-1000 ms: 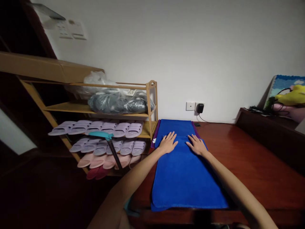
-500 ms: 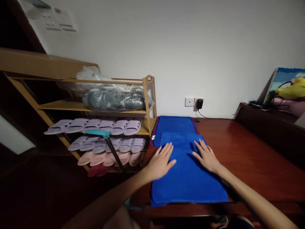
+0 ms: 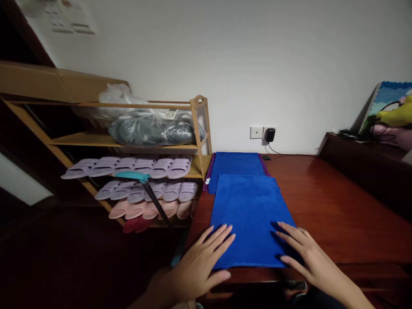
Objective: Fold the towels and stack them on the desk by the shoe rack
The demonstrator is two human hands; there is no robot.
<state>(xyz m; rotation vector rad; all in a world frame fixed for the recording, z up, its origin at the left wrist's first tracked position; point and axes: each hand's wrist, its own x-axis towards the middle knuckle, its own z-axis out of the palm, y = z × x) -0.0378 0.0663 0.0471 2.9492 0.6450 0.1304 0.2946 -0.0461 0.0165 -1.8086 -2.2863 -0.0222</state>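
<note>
A blue cloth [image 3: 247, 214], looking like a towel, lies flat on the reddish wooden table [image 3: 325, 201], its near edge close to the table's front. My left hand [image 3: 201, 262] rests with fingers stretched over the cloth's near left side, the thumb apart. On the near right side, my right hand [image 3: 304, 249] has its fingers spread at the cloth's edge. Neither hand grips anything. Behind, and partly covered by the front cloth, is another blue cloth [image 3: 238, 162] with a purple cloth [image 3: 208, 182] showing from under it.
A wooden shoe rack [image 3: 197, 124] stands left, holding several purple slippers [image 3: 154, 167], pink slippers and a plastic-wrapped bundle [image 3: 154, 128]. A teal-topped handle [image 3: 133, 176] rises before it. A black plug adapter [image 3: 270, 135] is on the wall; a dark ledge [image 3: 363, 171] borders the right.
Both hands have slid toward me, from the cloth's far part to its near end. The front cloth's near edge looks straighter, and the near left corner no longer shows a second layer.
</note>
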